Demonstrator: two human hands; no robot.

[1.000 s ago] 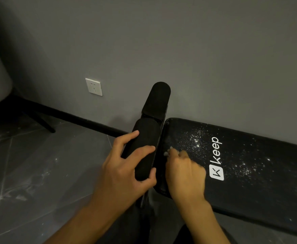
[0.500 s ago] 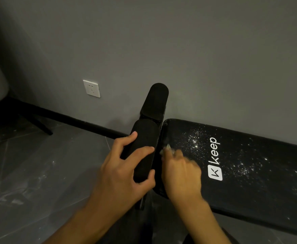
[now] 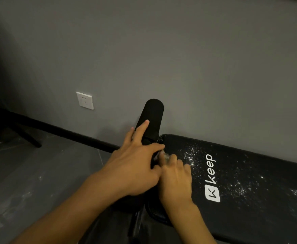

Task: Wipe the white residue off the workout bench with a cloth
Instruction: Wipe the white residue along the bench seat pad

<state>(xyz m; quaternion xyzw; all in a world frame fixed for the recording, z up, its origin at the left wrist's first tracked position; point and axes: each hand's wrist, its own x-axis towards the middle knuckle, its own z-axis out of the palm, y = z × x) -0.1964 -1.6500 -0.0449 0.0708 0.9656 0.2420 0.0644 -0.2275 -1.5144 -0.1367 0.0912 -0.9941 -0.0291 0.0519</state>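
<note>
Black bench (image 3: pixel 249 217) | white residue (image 3: pixel 191 156) speckles it both sides of the logo (image 3: pixel 212 192), so wiping looks barely begun | cloth (image 3: pixel 163 153) at bench's left end, right hand (image 3: pixel 176 180) grip curled round it | left hand (image 3: pixel 135 166) grip loose, fingers straight over roller (image 3: pixel 153 111), thumb beside cloth | socket (image 3: pixel 84 100) on wall (image 3: pixel 179 59); nothing blocks the sweep rightward

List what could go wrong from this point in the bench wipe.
1. The cloth is a small wad under the right hand; bare fingers may smear the white residue.
2. Residue spreads along the workout bench past the keep logo; far patches could be missed.
3. The left hand sits close against the right and may block the stroke.
</note>
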